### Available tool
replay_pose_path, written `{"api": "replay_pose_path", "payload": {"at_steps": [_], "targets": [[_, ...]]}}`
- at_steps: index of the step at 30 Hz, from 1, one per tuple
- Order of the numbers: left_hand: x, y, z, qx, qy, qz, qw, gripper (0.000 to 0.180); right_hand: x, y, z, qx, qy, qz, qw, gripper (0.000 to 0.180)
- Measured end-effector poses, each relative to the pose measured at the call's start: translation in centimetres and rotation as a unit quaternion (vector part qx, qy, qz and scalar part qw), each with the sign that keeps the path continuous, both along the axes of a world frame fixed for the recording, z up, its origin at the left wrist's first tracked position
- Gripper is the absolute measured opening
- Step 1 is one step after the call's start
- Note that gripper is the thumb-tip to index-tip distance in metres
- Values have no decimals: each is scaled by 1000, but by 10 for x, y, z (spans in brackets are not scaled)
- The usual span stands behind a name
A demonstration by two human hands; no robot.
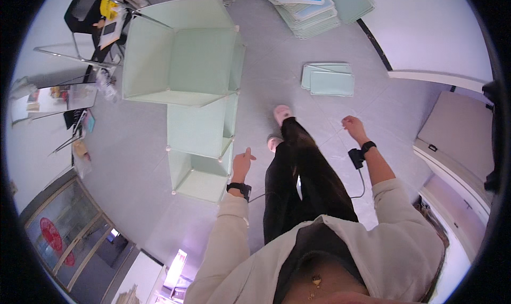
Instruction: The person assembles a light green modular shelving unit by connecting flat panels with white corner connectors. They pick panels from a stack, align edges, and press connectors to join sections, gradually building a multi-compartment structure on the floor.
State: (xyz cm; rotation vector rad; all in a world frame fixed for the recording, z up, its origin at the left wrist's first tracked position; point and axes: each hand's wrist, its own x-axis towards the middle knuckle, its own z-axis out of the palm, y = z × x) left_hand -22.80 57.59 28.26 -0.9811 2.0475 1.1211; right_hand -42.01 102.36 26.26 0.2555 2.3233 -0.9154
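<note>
I stand over a pale green cube shelf [197, 128] made of plastic panels, its stacked cells reaching up the floor from my feet. My left hand [242, 163] hangs beside the lowest cell's right edge, fingers loosely curled, holding nothing; whether it touches the panel I cannot tell. My right hand [353, 126] is raised to the right of my legs, fingers curled in, with nothing visible in it. A black band sits on each wrist, and a small black device [355, 158] with a cable hangs below the right one.
Two loose green panels [328, 79] lie on the grey floor ahead. A larger stack of panels [314, 8] sits at the top. A cluttered table [58, 96] and chair stand at the left. A white wall and door run along the right.
</note>
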Motion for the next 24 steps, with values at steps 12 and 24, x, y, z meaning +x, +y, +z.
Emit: {"api": "replay_pose_path", "payload": {"at_steps": [12,24], "targets": [[132,44,53,-83,-65,-109,988,39,-105,87,49,-31,-33,-69,997,40],[-71,105,60,86,4,81,993,27,-283,118,69,161,123,25,979,34]]}}
